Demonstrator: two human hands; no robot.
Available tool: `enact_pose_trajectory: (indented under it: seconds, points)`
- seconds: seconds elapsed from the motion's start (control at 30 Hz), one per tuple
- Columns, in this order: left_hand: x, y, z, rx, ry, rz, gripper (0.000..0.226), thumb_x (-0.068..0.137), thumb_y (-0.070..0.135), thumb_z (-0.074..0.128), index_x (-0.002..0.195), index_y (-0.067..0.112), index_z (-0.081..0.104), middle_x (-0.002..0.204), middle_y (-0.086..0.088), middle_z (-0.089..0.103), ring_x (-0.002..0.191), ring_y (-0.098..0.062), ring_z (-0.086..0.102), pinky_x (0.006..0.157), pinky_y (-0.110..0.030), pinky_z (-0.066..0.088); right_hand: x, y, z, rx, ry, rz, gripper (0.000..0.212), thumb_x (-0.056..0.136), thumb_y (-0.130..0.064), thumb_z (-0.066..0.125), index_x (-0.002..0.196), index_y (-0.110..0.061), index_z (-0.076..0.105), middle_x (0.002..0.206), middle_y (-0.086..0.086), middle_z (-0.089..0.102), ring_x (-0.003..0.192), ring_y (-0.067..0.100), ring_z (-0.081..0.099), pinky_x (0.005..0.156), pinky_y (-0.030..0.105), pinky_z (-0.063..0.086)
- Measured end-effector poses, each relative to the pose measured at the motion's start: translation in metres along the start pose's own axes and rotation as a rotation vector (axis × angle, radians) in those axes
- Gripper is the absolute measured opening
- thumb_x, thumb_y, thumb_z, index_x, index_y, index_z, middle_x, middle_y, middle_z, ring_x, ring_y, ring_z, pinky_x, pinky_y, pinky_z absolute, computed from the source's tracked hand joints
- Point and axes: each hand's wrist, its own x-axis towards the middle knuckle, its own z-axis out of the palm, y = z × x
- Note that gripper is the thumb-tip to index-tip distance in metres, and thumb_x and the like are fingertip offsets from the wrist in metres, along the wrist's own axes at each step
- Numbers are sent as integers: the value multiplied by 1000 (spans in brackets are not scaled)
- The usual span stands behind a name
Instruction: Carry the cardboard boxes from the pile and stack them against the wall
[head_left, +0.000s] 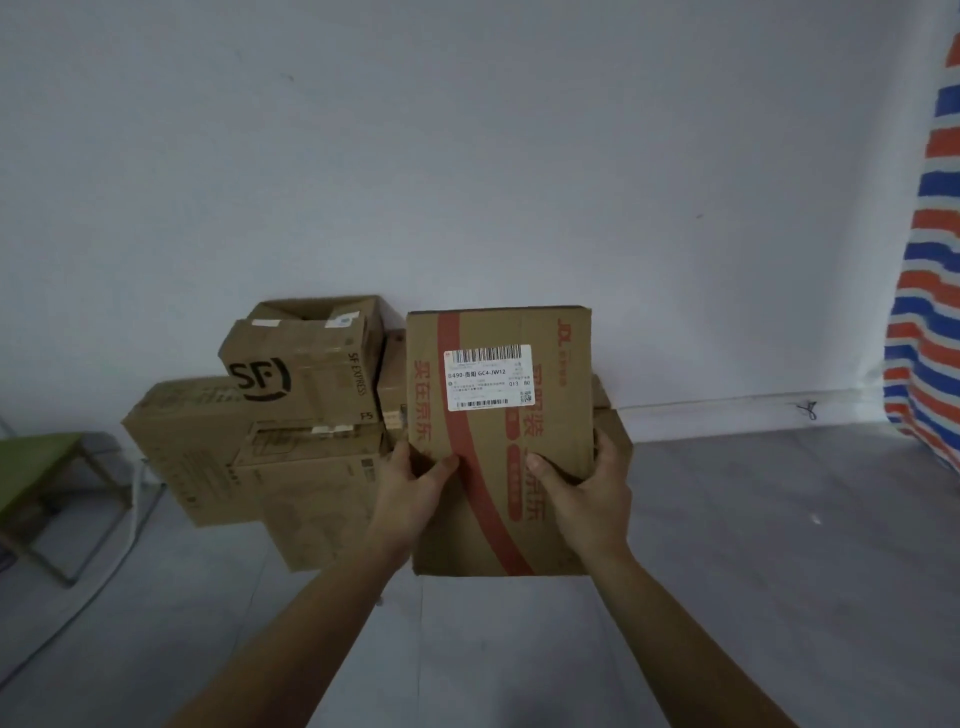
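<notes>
Here, red-striped box (493, 457) held near wall (467, 156)

Left hand (410, 493) and right hand (589, 493) grip its sides, thumbs on top, fingers wrapped over the edges, above the floor's (753, 545) far edge, just right of the stacked boxes (291, 395).

Grey floor (753, 545): brown cardboard boxes (311, 493) stacked on it against the wall (467, 156), green-topped stool (36, 467) standing far left.
</notes>
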Motion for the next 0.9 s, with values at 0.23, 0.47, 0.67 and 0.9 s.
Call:
enact_pose_trajectory:
  seconds: [0.23, 0.47, 0.67, 0.9]
  points:
    - [213, -13, 9, -79, -26, -2, 44, 93, 23, 67, 133, 23, 49, 124, 7, 62, 114, -15, 58, 96, -36, 49, 179, 2, 89, -180, 53, -104, 51, 81, -40, 82, 126, -34, 59, 100, -20, 67, 76, -19, 54, 59, -3, 39]
    - [401, -1, 65, 21, -174, -84, 42, 94, 24, 66, 130, 18, 46, 115, 6, 60, 102, -14, 60, 80, -30, 53, 339, 21, 132, -286, 199, -69, 64, 83, -57, 73, 136, -27, 56, 117, -8, 70, 105, 18, 67, 86, 29, 54]
    - [527, -29, 129, 220, -269, -128, 44, 88, 29, 69, 126, 30, 48, 128, 4, 55, 121, -18, 52, 101, -45, 50, 458, 78, 147, -324, 246, 69, 88, 74, -77, 63, 145, -26, 51, 128, -5, 67, 115, 21, 65, 98, 44, 54]
    - [648, -86, 194, 307, -323, -338, 44, 96, 20, 61, 137, 20, 45, 110, 13, 57, 101, -8, 57, 71, -21, 50, 606, 168, 159, -325, 100, 323, 68, 82, -50, 78, 142, -28, 55, 124, -1, 70, 114, 26, 65, 93, 37, 48]
